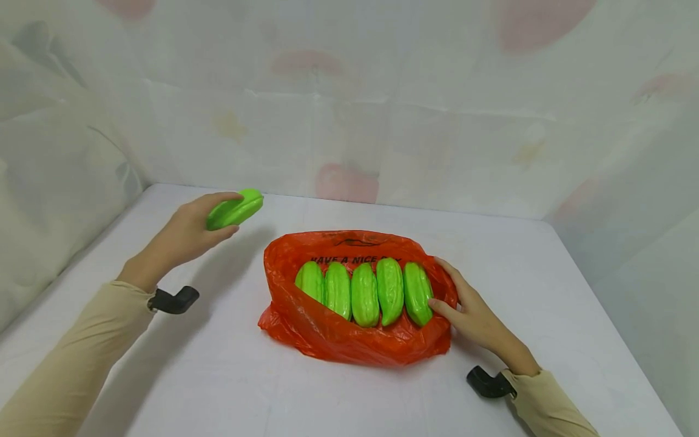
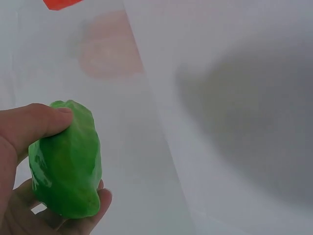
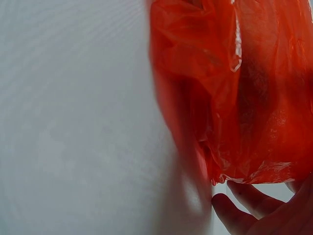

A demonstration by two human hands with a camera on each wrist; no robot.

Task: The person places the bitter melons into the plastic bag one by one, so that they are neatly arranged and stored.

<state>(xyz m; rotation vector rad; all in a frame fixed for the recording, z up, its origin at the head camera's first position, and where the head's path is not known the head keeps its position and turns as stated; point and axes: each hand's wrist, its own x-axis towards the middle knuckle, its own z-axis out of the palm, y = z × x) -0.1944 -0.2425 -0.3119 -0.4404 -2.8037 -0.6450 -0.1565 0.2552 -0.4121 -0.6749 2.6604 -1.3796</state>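
Observation:
In the head view my left hand (image 1: 192, 227) holds a glossy green ridged vegetable (image 1: 240, 209) above the table, left of the bag. The left wrist view shows the thumb across this vegetable (image 2: 68, 161) and fingers beneath it. A red plastic bag (image 1: 349, 349) lies with its mouth spread wide, black lettering on its far inner side. Several similar green vegetables (image 1: 364, 294) sit side by side inside. My right hand (image 1: 472, 312) grips the bag's right rim, thumb at the near side by the rightmost vegetable. In the right wrist view, fingertips show below the red plastic (image 3: 274, 122).
A white-covered table (image 1: 207, 376) extends around the bag. White sheeting (image 1: 437, 152) with faded pink shapes stands along the back, and more hangs at both sides. Black curved pieces (image 1: 175, 300) are fixed at the sleeve cuffs.

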